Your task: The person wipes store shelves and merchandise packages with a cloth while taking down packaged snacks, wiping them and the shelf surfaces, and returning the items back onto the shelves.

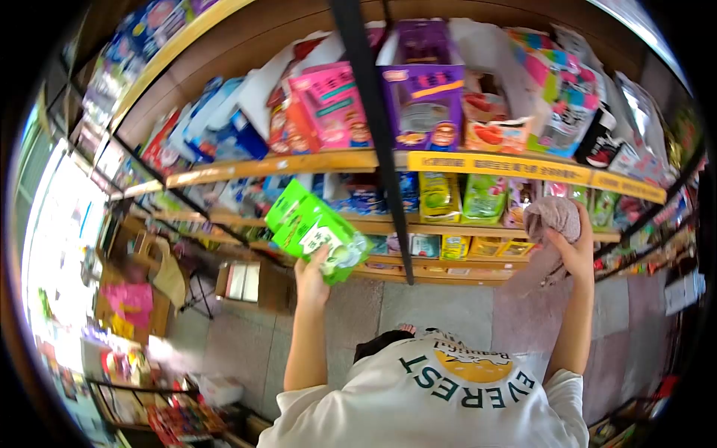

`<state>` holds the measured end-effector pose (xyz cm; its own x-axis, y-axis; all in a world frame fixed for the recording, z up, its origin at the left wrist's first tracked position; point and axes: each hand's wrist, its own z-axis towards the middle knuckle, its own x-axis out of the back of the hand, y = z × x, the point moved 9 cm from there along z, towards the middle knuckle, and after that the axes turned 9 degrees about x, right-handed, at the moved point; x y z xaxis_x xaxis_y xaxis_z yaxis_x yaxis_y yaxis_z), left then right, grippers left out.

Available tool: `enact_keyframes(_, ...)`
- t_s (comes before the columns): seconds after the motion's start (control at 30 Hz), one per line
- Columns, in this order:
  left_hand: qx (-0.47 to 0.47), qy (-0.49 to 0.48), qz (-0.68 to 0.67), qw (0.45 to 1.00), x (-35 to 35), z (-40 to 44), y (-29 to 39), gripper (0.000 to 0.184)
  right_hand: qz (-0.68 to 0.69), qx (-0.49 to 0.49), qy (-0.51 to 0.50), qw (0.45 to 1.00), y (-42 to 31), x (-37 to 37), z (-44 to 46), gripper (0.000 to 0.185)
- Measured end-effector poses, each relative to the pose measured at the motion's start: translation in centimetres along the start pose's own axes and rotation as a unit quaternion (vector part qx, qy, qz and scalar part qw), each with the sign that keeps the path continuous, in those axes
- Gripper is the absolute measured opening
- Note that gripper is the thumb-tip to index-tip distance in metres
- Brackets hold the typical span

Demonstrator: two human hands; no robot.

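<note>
My left hand (314, 278) is closed on the lower edge of bright green snack packets (308, 228), which look like more than one held together. They are tilted, in front of the lower shelf. My right hand (571, 250) grips a crumpled greyish-pink cloth (551, 218), part of which hangs below the fingers, in front of the lower shelf at the right. Behind the hands, the shelf carries a purple box (423, 104), a pink packet (332, 106) and an orange packet (497, 134).
A black upright post (371, 97) stands between my hands. Yellow label strips (500, 166) run along the shelf edge. On the floor at left sits an open cardboard box (254, 287), near a chair (170, 272). More goods (183, 422) stand at lower left.
</note>
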<state>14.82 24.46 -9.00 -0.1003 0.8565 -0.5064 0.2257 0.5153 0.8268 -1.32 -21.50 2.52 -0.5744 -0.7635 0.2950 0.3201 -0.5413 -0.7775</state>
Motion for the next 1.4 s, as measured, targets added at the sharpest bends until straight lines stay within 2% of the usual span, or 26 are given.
enact_keyframes(0.1, -0.005, -0.020, -0.032, 0.999, -0.4, -0.1, 1.1, 0.035, -0.012, 0.015, 0.000, 1.000, -0.5, -2.9, 1.3, 0.059)
enact_keyframes(0.13, -0.006, -0.031, -0.040, 0.999, -0.6, 0.3, 1.3, 0.035, 0.014, 0.038, -0.046, 0.998, -2.1, -4.8, 2.1, 0.055)
enact_keyframes(0.27, -0.037, -0.046, -0.049, 0.997, -0.2, 1.1, 1.9, 0.035, 0.036, 0.041, -0.105, 0.993, -3.1, -9.6, 2.9, 0.053)
enact_keyframes(0.37, 0.008, -0.043, -0.045, 0.998, 0.7, 0.3, 0.9, 0.034, 0.023, 0.030, -0.158, 0.987, -2.6, -11.9, 2.4, 0.051)
enact_keyframes(0.4, -0.003, -0.048, -0.044, 0.998, 1.5, 0.4, 0.3, 0.035, 0.005, 0.020, -0.187, 0.982, -2.0, -12.6, 2.0, 0.062)
enact_keyframes(0.43, 0.005, -0.042, -0.046, 0.998, 2.2, 0.3, -0.7, 0.035, 0.002, 0.013, -0.193, 0.981, -1.2, -13.3, 1.5, 0.062)
enact_keyframes(0.5, 0.029, -0.009, -0.041, 0.999, 4.0, -0.5, -2.6, 0.038, 0.036, 0.021, -0.141, 0.989, -0.2, -14.3, 0.8, 0.076)
enact_keyframes(0.57, 0.058, 0.030, -0.042, 0.997, 5.5, -1.8, -5.2, 0.042, 0.023, 0.032, -0.153, 0.987, 0.6, -15.9, -0.1, 0.083)
enact_keyframes(0.67, 0.111, 0.066, -0.047, 0.990, 5.9, -3.9, -8.6, 0.041, 0.031, -0.027, -0.221, 0.974, 3.8, -18.8, -2.6, 0.076)
enact_keyframes(0.73, 0.135, 0.083, -0.060, 0.986, 5.2, -5.8, -9.6, 0.040, 0.124, -0.131, -0.301, 0.936, 6.0, -21.6, -4.9, 0.071)
enact_keyframes(0.83, 0.144, 0.111, -0.088, 0.979, 5.3, -8.0, -10.8, 0.039, 0.171, -0.100, -0.354, 0.914, 8.5, -25.1, -7.4, 0.068)
enact_keyframes(0.87, 0.143, 0.112, -0.080, 0.980, 5.6, -8.6, -11.3, 0.039, 0.237, -0.166, -0.350, 0.891, 8.5, -26.2, -8.7, 0.058)
enact_keyframes(0.9, 0.147, 0.112, -0.068, 0.981, 6.0, -9.3, -11.5, 0.039, 0.248, -0.168, -0.361, 0.883, 8.2, -27.6, -9.7, 0.058)
enact_keyframes(0.97, 0.154, 0.126, -0.057, 0.978, 6.7, -10.6, -11.4, 0.039, 0.214, -0.066, -0.418, 0.880, 6.8, -29.6, -11.6, 0.036)
enact_keyframes(1.0, 0.156, 0.131, -0.060, 0.977, 6.9, -11.3, -11.2, 0.038, 0.215, -0.073, -0.417, 0.880, 6.7, -30.2, -12.6, 0.036)
enact_keyframes(1.07, 0.152, 0.126, -0.065, 0.978, 7.5, -12.3, -11.2, 0.036, 0.249, -0.148, -0.505, 0.813, 6.1, -32.2, -16.4, 0.020)
enact_keyframes(1.1, 0.155, 0.129, -0.067, 0.977, 8.2, -12.7, -11.4, 0.036, 0.248, -0.153, -0.507, 0.811, 5.1, -32.6, -17.5, 0.020)
enact_keyframes(1.17, 0.133, 0.142, -0.046, 0.980, 9.6, -13.2, -11.0, 0.035, 0.282, -0.236, -0.442, 0.818, 3.6, -33.1, -18.9, 0.017)
enact_keyframes(1.23, 0.130, 0.141, -0.037, 0.981, 10.3, -13.8, -10.7, 0.034, 0.273, -0.227, -0.467, 0.810, 2.2, -34.0, -21.2, 0.023)
enact_keyframes(1.3, 0.113, 0.131, -0.034, 0.984, 11.4, -14.2, -10.1, 0.034, 0.157, -0.159, -0.463, 0.858, 0.0, -34.3, -23.0, 0.038)
enact_keyframes(1.33, 0.116, 0.124, -0.034, 0.985, 12.0, -14.4, -9.8, 0.034, 0.196, -0.159, -0.497, 0.830, -0.4, -35.9, -24.8, 0.050)
enact_keyframes(1.4, 0.122, 0.106, -0.072, 0.984, 13.8, -14.8, -8.9, 0.035, 0.171, -0.168, -0.492, 0.837, -2.6, -36.9, -26.0, 0.049)
